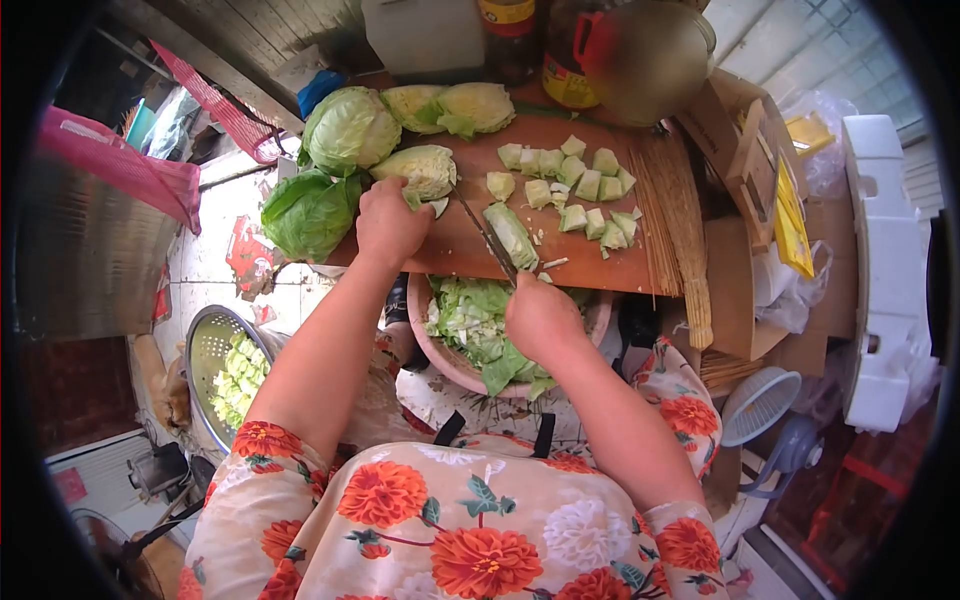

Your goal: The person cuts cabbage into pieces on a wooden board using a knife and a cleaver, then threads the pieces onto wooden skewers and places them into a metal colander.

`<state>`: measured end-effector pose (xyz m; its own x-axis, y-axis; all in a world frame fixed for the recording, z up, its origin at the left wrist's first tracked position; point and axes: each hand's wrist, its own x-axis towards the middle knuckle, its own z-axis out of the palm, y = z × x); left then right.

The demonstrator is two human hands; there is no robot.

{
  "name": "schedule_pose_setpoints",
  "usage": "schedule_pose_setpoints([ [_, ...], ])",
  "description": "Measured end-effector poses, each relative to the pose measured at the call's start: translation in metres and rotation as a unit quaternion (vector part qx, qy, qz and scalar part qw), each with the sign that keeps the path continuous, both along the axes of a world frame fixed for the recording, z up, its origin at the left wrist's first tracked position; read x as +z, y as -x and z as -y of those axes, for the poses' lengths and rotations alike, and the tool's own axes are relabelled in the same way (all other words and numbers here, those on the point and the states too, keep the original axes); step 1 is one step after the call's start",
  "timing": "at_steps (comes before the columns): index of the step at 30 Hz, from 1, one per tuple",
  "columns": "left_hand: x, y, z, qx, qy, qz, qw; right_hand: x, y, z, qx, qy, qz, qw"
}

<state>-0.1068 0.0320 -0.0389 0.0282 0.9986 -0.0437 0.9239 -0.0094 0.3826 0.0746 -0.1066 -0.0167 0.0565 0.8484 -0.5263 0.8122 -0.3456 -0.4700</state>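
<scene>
My left hand [392, 222] is closed on the near side of a cut cabbage piece [425, 170] on the brown cutting board [460, 250]. In my right hand [543, 318] is the handle of a knife [487, 233], its blade slanting up and left across the board. Just right of the blade lies a pale cabbage wedge [511, 236]. Several cabbage chunks [572, 180] are scattered over the board's right half. Two whole cabbages [350, 130] sit at the left, with cut halves [476, 107] behind.
Below the board's near edge stands a pink basin [455, 368] of cabbage leaves. A metal colander [206, 372] with pale pieces is at lower left. Jars [568, 70] line the back, a straw brush [690, 270] lies at the right edge, and cardboard [728, 275] stands beyond.
</scene>
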Motion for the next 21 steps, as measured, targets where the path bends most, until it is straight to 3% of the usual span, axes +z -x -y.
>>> schedule_pose_setpoints([
  [1, 0.006, -0.007, 0.005, -0.060, -0.104, -0.068, 0.991, 0.007, 0.000, 0.003, 0.002, -0.010, -0.007, 1.000],
  [2, 0.008, -0.014, 0.007, -0.059, -0.104, -0.067, 0.991, 0.017, -0.002, 0.005, 0.003, -0.011, -0.006, 1.000],
  [4, 0.007, -0.029, 0.012, -0.120, 0.039, 0.100, 0.987, 0.034, -0.008, 0.012, -0.026, -0.070, -0.014, 0.997],
  [5, 0.002, -0.039, 0.016, -0.119, 0.040, 0.103, 0.987, 0.032, -0.013, 0.014, -0.026, -0.069, -0.012, 0.997],
  [7, -0.023, -0.056, 0.023, -0.042, 0.199, 0.206, 0.957, 0.024, -0.026, 0.019, -0.028, -0.114, 0.041, 0.992],
  [8, -0.044, -0.058, 0.023, -0.045, 0.200, 0.207, 0.957, 0.023, -0.030, 0.021, -0.030, -0.114, 0.042, 0.992],
  [10, -0.042, -0.070, 0.026, -0.029, 0.205, 0.303, 0.930, 0.020, -0.038, 0.023, -0.026, -0.094, 0.067, 0.993],
  [11, -0.041, -0.074, 0.026, 0.045, 0.308, 0.369, 0.876, 0.015, -0.039, 0.025, -0.028, -0.093, 0.068, 0.993],
  [12, -0.025, -0.078, 0.027, 0.045, 0.309, 0.369, 0.876, 0.007, -0.040, 0.025, -0.014, -0.078, 0.073, 0.994],
  [14, -0.005, -0.084, 0.027, 0.122, 0.372, 0.423, 0.817, 0.004, -0.041, 0.026, -0.004, -0.064, 0.076, 0.995],
  [17, 0.015, -0.090, 0.032, 0.164, 0.399, 0.424, 0.796, 0.010, -0.045, 0.026, 0.007, -0.062, 0.061, 0.996],
  [21, -0.028, -0.079, 0.029, 0.094, 0.376, 0.385, 0.838, 0.019, -0.050, 0.029, 0.041, -0.027, 0.062, 0.997],
])
